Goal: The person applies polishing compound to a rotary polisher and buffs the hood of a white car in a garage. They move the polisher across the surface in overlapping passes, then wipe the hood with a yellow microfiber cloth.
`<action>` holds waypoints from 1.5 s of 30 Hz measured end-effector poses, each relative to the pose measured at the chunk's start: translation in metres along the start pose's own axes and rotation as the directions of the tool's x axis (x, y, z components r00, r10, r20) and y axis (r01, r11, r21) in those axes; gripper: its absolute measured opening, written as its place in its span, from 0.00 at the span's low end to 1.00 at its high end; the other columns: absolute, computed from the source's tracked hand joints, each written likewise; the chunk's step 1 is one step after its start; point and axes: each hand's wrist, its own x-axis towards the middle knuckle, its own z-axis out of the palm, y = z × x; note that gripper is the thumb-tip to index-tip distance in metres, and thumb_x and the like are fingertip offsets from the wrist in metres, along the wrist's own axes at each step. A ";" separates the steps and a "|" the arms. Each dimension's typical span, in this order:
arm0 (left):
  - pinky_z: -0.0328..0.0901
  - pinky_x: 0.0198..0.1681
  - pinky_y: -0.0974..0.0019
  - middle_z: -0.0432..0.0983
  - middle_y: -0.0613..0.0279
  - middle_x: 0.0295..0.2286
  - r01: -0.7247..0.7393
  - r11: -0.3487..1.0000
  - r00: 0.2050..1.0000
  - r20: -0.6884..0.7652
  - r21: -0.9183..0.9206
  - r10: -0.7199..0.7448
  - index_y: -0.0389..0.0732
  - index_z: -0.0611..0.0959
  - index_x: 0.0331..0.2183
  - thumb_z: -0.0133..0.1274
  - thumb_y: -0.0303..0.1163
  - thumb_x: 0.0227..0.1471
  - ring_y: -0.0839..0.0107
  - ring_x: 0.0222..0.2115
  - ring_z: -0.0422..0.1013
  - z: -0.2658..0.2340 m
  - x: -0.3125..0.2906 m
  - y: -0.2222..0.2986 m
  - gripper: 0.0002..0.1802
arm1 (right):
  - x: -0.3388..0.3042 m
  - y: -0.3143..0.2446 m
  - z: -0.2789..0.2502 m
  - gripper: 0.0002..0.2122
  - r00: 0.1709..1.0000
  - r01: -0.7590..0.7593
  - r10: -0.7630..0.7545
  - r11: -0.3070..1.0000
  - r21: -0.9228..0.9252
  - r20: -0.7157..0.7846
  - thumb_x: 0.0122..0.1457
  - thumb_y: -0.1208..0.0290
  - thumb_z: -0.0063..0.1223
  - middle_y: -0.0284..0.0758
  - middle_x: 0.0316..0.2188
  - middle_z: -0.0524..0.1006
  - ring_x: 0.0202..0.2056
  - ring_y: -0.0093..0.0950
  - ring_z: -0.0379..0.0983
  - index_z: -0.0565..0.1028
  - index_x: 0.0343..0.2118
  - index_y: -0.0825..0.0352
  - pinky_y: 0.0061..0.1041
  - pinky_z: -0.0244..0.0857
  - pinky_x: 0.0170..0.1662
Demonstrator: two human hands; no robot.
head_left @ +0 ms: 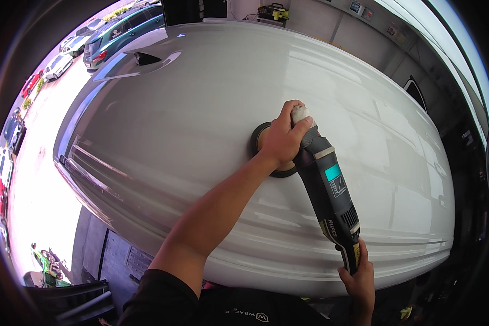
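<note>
A: Right hand [358,277], nearest the lens?
B: Closed around the rear grip of the dark grey and black electric polisher [326,185].
A: Left hand [280,140]?
B: Curled over the polisher's head, pressing down; the round black pad [261,142] sits flat on the glossy white vehicle roof [190,108].
A: Surroundings?
B: Parked cars [119,30] beyond the roof's far left; grey wall [337,24] ahead.

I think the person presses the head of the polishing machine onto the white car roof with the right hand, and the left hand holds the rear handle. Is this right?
Not quite: the hands are swapped. In the head view, the left hand presses on the head of the polishing machine against the white car roof, while the right hand holds the rear handle.
</note>
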 end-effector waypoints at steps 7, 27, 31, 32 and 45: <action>0.66 0.49 0.66 0.72 0.57 0.40 -0.085 0.996 0.986 -0.142 0.017 0.087 0.39 0.71 0.51 0.51 0.38 0.59 0.70 0.41 0.70 -0.081 0.008 -0.004 0.22 | 0.044 -0.036 0.016 0.42 0.966 0.233 -0.223 0.970 -0.070 0.131 0.49 0.76 0.60 0.52 0.42 0.80 0.42 0.51 0.79 0.52 0.69 0.64 0.39 0.72 0.48; 0.74 0.43 0.58 0.81 0.49 0.34 0.001 0.948 0.974 -0.216 -0.319 -0.074 0.31 0.80 0.40 0.44 0.45 0.61 0.59 0.34 0.79 -0.480 0.037 0.009 0.24 | 0.203 -0.293 0.199 0.43 0.631 0.617 -0.475 0.787 -0.025 0.613 0.57 0.74 0.51 0.53 0.33 0.76 0.31 0.48 0.79 0.38 0.72 0.58 0.45 0.74 0.35; 0.74 0.43 0.59 0.81 0.50 0.34 0.062 0.938 0.972 -0.192 -0.341 -0.134 0.33 0.80 0.41 0.44 0.46 0.61 0.60 0.34 0.79 -0.429 0.058 -0.002 0.24 | 0.195 -0.261 0.173 0.43 0.714 0.555 -0.422 0.828 -0.083 0.558 0.55 0.73 0.54 0.51 0.31 0.76 0.30 0.48 0.78 0.41 0.71 0.59 0.45 0.73 0.34; 0.74 0.43 0.60 0.81 0.51 0.34 0.081 0.923 0.948 -0.257 -0.375 -0.187 0.34 0.80 0.41 0.45 0.45 0.61 0.61 0.34 0.79 -0.411 0.064 -0.007 0.23 | 0.190 -0.245 0.158 0.42 0.722 0.559 -0.425 0.824 -0.097 0.546 0.56 0.72 0.53 0.51 0.31 0.76 0.30 0.48 0.78 0.42 0.71 0.59 0.45 0.74 0.34; 0.66 0.49 0.65 0.75 0.54 0.40 0.120 0.929 0.959 0.284 -0.349 -0.018 0.34 0.72 0.51 0.55 0.35 0.54 0.67 0.42 0.71 0.136 0.058 -0.051 0.24 | -0.037 -0.008 -0.075 0.45 0.877 -0.479 0.459 0.804 0.352 0.146 0.54 0.71 0.63 0.48 0.56 0.69 0.54 0.28 0.69 0.48 0.73 0.59 0.28 0.64 0.57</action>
